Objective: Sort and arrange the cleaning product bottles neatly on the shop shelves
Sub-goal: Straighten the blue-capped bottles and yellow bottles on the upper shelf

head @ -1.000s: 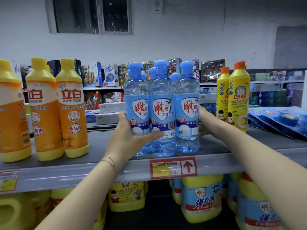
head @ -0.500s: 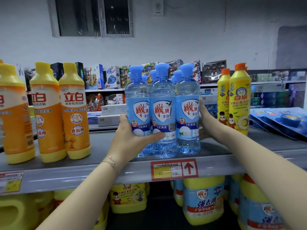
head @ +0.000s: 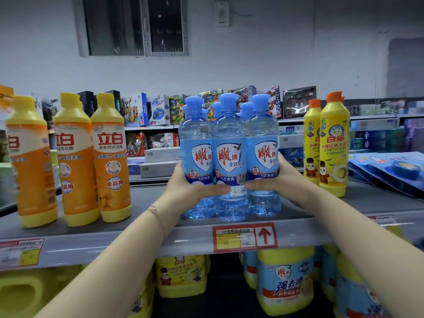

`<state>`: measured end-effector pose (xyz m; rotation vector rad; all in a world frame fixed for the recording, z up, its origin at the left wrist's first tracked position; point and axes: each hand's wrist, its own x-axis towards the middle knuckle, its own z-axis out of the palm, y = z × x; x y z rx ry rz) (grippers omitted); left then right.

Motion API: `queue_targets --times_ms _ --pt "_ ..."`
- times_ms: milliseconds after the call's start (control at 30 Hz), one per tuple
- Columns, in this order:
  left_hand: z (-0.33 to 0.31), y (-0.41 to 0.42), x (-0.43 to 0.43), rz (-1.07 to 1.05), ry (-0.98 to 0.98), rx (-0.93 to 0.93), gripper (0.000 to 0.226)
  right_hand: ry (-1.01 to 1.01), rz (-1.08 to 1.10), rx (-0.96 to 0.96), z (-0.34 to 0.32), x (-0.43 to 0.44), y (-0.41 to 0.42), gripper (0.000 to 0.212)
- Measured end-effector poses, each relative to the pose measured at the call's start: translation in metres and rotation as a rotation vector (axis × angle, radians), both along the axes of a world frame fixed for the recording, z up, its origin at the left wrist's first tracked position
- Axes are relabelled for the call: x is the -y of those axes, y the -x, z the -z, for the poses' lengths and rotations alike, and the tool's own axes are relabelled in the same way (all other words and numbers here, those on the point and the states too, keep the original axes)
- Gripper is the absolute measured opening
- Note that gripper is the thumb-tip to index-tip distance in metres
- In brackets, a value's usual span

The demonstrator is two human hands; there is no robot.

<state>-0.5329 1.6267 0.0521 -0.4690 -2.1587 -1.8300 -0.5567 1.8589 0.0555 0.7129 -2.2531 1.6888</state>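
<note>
A cluster of clear blue bottles (head: 229, 143) with blue caps stands upright at the front middle of the grey shelf (head: 146, 239); more of the same stand behind. My left hand (head: 190, 191) clasps the cluster from the left, thumb across the front. My right hand (head: 277, 180) clasps it from the right, its thumb meeting the left one. Three orange bottles (head: 110, 157) with yellow caps stand to the left. Two yellow bottles (head: 333, 145) with orange caps stand to the right.
Blue flat packs (head: 394, 168) lie at the shelf's right end. A red price tag (head: 244, 237) sits on the shelf edge. Large yellow and blue jugs (head: 284, 278) fill the shelf below. Toy boxes (head: 158, 109) line a far shelf under a window.
My right hand came from behind the blue bottles round to their front right side. Both hands now squeeze the cluster together. The camera moved slightly closer.
</note>
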Motion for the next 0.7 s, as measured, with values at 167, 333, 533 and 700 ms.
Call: queue_targets --times_ms 167,333,533,700 --pt "0.0026 0.0068 -0.0001 0.016 -0.018 0.023 0.101 0.029 -0.023 0.002 -0.0007 -0.0007 -0.0018 0.079" --pt "0.0024 0.0076 0.0012 0.011 -0.022 0.046 0.103 0.037 -0.015 0.004 -0.0016 -0.0010 -0.0028 0.077" --pt "0.0019 0.0096 0.0024 0.024 -0.008 0.063 0.107 0.039 -0.016 0.001 -0.0019 -0.0015 -0.0025 0.084" --pt "0.0007 0.0078 0.0014 0.027 -0.016 0.067 0.099 0.047 -0.018 0.002 -0.0026 0.0001 -0.0041 0.087"
